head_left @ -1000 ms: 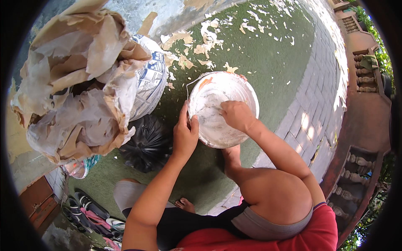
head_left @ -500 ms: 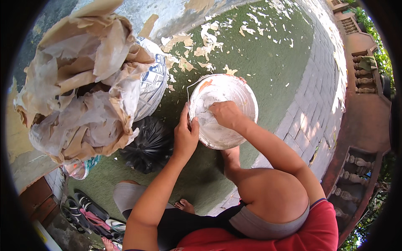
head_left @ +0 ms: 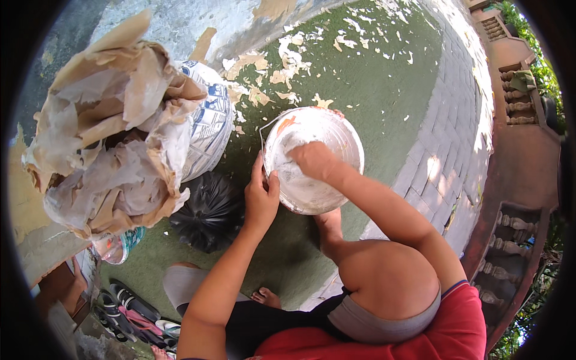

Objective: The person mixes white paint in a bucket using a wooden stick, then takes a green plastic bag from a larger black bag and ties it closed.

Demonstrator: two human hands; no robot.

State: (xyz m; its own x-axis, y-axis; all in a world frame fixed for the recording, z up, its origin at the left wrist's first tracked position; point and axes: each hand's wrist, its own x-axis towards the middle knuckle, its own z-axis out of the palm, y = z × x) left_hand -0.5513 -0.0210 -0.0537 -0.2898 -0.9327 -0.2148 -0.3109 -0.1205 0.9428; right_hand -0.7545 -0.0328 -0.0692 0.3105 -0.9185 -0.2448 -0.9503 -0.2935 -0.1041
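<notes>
A white bucket [head_left: 345, 180] with a whitish coating inside and orange smears near its far rim is in front of my bent knee. My left hand [head_left: 262, 195] grips the near left of the rim, thumb at the edge and fingers along the outer wall. The thin wire handle [head_left: 262, 133] hangs at that side. My right hand [head_left: 315, 161] is closed and reaches into the bucket over white powdery or pasty stuff [head_left: 287, 171]. The hand is slightly blurred, and what its fingers hold, if anything, is hidden.
To the left stand a printed sack [head_left: 210, 123] stuffed with torn brown paper [head_left: 120, 186] and a black plastic bag [head_left: 207, 213]. Peeled flakes [head_left: 288, 60] litter the green ground by the wall. Sandals [head_left: 132, 306] lie lower left; grey paving [head_left: 414, 162] runs along the right.
My right hand has shifted left and slightly down inside the bucket. The left hand keeps its hold. The view has shifted slightly, and what looks like another person's bare leg appears far left.
</notes>
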